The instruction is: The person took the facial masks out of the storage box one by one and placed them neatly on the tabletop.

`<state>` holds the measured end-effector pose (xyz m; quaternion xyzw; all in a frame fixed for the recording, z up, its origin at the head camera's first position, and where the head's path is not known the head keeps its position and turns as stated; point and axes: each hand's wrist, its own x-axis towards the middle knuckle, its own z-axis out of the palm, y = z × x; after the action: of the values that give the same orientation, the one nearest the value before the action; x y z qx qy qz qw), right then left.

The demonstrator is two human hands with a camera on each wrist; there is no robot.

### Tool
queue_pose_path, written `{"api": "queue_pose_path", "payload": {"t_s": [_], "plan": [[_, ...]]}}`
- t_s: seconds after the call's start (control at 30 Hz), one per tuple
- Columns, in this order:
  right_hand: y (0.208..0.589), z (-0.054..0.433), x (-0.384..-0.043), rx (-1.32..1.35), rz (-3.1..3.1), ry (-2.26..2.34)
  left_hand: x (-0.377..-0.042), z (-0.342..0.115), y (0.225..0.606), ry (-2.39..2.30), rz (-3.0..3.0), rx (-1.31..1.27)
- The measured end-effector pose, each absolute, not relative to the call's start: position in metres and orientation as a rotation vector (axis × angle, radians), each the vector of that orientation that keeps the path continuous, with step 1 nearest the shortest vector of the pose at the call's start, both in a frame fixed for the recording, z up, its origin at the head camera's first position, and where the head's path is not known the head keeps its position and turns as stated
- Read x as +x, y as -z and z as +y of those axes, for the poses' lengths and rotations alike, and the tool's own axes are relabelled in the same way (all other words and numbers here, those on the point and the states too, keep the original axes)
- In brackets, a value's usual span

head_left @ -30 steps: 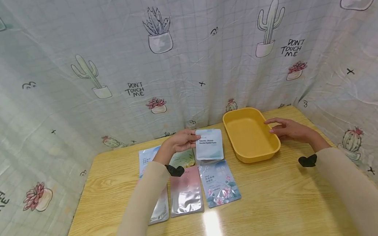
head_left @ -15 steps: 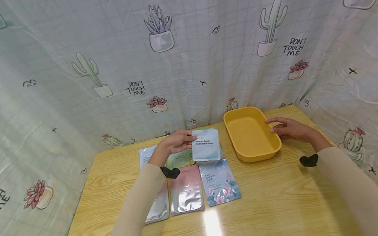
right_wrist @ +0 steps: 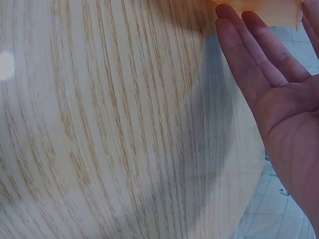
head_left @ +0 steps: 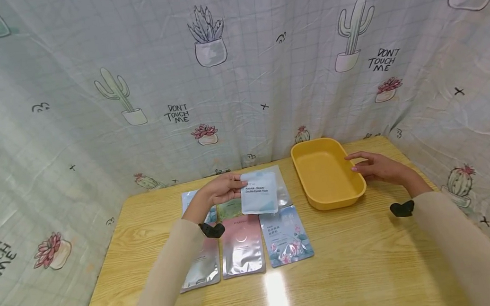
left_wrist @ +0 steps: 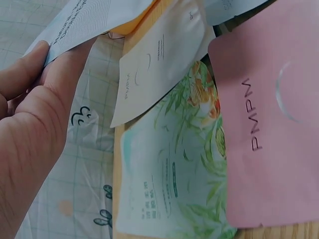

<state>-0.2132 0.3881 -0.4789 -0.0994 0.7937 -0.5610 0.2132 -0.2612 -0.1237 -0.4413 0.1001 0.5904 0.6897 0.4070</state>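
Note:
My left hand pinches a pale blue eyelid paste packet by its left edge, above the other packets. In the left wrist view, thumb and fingers grip its corner. Beneath it lie a white-silver PMPM packet, a green leaf-patterned packet and a pink PMPM packet. A blue floral packet is at the right of the front row. My right hand holds the right rim of a yellow plastic tray, several fingers fairly straight along its outer wall.
Another silver packet and a blue packet lie at the left, partly behind the left arm. A cactus-print curtain hangs behind the wooden table and along its sides.
My left hand has drawn the eyelid paste packet left and slightly toward me, uncovering more of the silver packet behind it. The right hand and the tray have stayed put.

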Motion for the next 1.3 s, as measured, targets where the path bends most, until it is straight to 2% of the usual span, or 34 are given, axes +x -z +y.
{"api": "queue_pose_path", "payload": {"t_s": [0.47,0.9,1.3], "plan": [[0.476,0.387,-0.212,-0.272,2.212,1.548,-0.241,-0.165,0.438,-1.677,1.613,0.244],[0.477,0.386,-0.213,-0.273,2.236,1.520,-0.212,-0.226,0.427,-1.672,1.563,0.271],[0.472,0.387,-0.213,-0.249,2.236,1.502,-0.174,-0.288,0.424,-1.700,1.584,0.107]]}}
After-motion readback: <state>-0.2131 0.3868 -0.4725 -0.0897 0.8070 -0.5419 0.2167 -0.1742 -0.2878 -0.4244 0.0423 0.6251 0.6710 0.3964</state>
